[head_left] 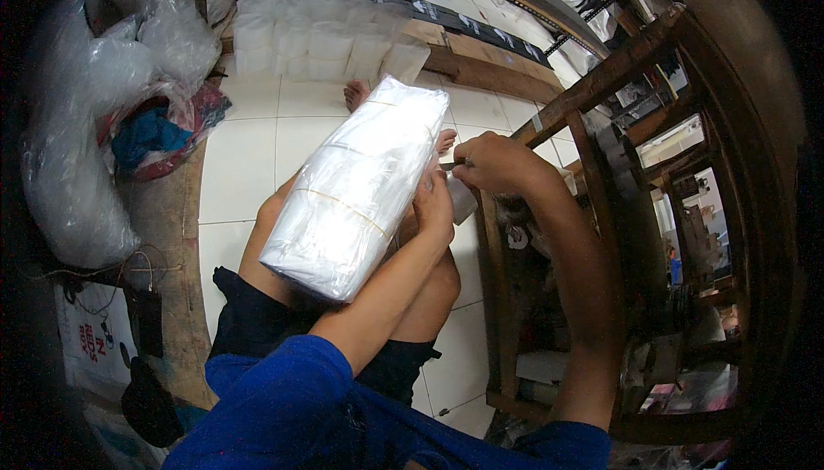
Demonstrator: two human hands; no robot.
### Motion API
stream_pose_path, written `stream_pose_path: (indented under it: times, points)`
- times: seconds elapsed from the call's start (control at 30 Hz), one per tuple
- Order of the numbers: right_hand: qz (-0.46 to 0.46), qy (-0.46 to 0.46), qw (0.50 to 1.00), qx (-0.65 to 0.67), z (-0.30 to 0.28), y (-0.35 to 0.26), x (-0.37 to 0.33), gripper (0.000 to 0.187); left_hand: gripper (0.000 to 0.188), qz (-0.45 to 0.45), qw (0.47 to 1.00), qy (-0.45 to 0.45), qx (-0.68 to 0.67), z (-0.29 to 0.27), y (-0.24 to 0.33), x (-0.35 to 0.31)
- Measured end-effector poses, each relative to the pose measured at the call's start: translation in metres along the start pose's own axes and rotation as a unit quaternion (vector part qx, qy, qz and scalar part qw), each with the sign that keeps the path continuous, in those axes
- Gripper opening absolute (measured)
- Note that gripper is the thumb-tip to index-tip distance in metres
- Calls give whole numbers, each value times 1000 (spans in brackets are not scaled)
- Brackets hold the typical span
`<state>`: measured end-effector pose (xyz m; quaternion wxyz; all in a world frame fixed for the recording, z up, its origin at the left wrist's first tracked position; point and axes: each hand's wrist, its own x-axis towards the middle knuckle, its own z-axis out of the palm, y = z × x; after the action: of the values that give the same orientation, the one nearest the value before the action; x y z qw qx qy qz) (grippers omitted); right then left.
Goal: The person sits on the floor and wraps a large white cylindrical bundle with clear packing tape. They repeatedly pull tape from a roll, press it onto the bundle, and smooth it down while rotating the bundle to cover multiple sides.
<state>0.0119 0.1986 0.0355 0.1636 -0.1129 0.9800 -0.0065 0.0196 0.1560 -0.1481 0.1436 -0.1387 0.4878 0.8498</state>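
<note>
A long bundle of shiny, clear-white plastic bags [356, 182] lies tilted across my lap, with thin tan rubber bands around it. My left hand [436, 208] is beside the bundle's right edge, its fingers closed; what they hold is hidden. Just to the right, my right hand [493, 163] is closed in a pinch on a thin dark piece [450, 166] too small to name. Below the right hand, close to my left fingers, is a small whitish translucent piece [462, 199]. I cannot tell which hand supports it.
Several translucent white plastic rolls [330, 41] stand together on the tiled floor ahead. Large clear plastic sacks [103, 127] bulge at the left, near blue cloth [150, 137]. A dark wooden frame [592, 84] rises close by my right arm. Wooden boards [506, 75] lie at the back.
</note>
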Motion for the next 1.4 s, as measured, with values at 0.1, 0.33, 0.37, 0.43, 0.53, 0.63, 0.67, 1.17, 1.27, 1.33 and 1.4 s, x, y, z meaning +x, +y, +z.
stream_pose_path:
  times: [0.1, 0.33, 0.37, 0.43, 0.53, 0.63, 0.67, 1.17, 1.27, 1.33, 1.4]
  points:
    - [40, -33, 999, -17, 1, -1, 8, 27, 36, 102, 989, 16, 102, -5, -11, 6]
    - [18, -9, 1000, -9, 15, 6, 11, 26, 37, 96, 991, -6, 91, -9, -5, 3]
    - [11, -11, 1000, -11, 16, 7, 14, 26, 37, 101, 992, 3, 80, -9, -8, 6]
    - [10, -18, 1000, -19, 19, 11, 19, 26, 37, 106, 991, 7, 78, -9, -12, 9]
    - [14, -24, 999, -31, 20, 13, 23, 25, 35, 111, 988, 32, 104, -7, -8, 3]
    - [2, -11, 1000, -29, 15, 6, 22, 25, 35, 121, 986, 41, 106, -9, -4, 0]
    - [0, -7, 1000, -26, 15, 6, 22, 25, 35, 126, 986, 39, 101, -9, -4, 1]
    - [204, 122, 971, -6, 43, 36, 18, 45, 31, -18, 998, -48, -43, -31, -48, 7]
    - [219, 319, 891, 238, 60, 35, 20, 52, 43, -8, 993, -109, 34, -36, -47, -20]
    - [183, 512, 766, 344, 96, 45, 48, 50, 41, -7, 984, -177, 32, -54, -47, -47]
    - [236, 506, 693, 457, 95, 25, 69, 48, 39, 46, 968, -227, 96, -80, -29, -76]
